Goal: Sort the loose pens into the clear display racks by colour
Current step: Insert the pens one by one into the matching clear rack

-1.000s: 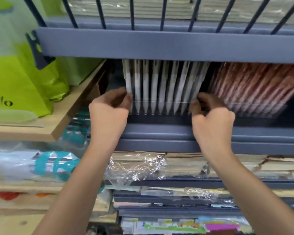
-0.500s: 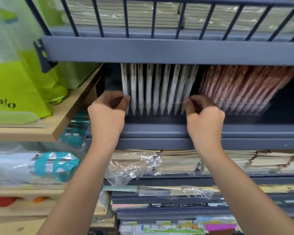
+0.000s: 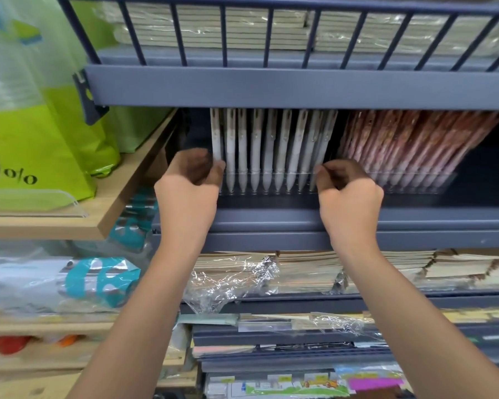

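Observation:
A clear display rack [image 3: 271, 182] full of white pens [image 3: 268, 151] stands on a blue-grey metal shelf [image 3: 271, 223]. My left hand [image 3: 189, 191] grips the rack's left end, fingers curled against the leftmost pen. Over at the right end, my right hand [image 3: 347, 194] pinches the rack with curled fingers. Directly to the right stands a second clear rack [image 3: 421, 185] packed with reddish-pink pens [image 3: 409, 145]. The upper parts of all the pens are hidden behind the shelf above.
A blue shelf front with railing [image 3: 271, 84] hangs low over the pens; wrapped notebooks [image 3: 213, 33] lie on it. Below are more wrapped paper stacks [image 3: 300, 272]. At the left, a wooden shelf [image 3: 113, 214] carries green bags [image 3: 35, 145] and a clear divider.
Both hands stay on the ends of the white-pen rack. The rack and hands sit slightly further left in view, and the camera has tilted so the upper railing shows more.

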A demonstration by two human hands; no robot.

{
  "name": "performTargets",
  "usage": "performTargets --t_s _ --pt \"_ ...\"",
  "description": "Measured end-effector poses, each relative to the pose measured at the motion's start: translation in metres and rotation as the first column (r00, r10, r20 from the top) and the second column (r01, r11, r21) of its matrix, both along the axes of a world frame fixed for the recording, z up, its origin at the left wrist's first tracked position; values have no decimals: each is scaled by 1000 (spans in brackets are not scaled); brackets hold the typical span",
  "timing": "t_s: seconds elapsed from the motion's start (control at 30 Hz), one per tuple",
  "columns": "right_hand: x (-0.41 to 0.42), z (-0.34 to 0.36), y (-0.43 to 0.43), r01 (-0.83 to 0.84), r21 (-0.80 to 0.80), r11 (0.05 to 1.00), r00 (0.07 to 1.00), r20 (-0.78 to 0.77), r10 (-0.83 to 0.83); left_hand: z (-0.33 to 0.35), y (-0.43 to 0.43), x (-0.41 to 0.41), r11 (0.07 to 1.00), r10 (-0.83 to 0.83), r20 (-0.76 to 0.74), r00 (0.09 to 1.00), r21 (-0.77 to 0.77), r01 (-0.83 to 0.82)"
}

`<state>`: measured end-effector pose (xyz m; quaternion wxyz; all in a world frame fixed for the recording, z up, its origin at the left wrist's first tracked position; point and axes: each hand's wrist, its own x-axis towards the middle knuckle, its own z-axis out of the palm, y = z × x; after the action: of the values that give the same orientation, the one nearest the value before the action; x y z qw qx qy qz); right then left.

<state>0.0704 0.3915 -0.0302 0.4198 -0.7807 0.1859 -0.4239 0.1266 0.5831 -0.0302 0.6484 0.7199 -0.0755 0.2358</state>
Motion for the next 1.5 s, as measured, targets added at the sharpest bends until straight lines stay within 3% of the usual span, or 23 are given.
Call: performTargets --t_s 0.27,1.03,1.3,1.5 --pt "-1 1 -1 -11 -80 997 1000 -24 9 3 -15 -12 925 186 165 968 304 -230" --pt "2 -2 -2 -4 -69 998 1000 6 4 2 -20 -17 926 235 112 965 276 -258" --pt "1 -3 -3 -5 -61 998 1000 10 6 6 -36 -28 850 274 162 948 420 -318" --pt "2 -3 -4 0 -77 997 1000 9 1 11 -41 -23 835 312 168 935 421 -354"
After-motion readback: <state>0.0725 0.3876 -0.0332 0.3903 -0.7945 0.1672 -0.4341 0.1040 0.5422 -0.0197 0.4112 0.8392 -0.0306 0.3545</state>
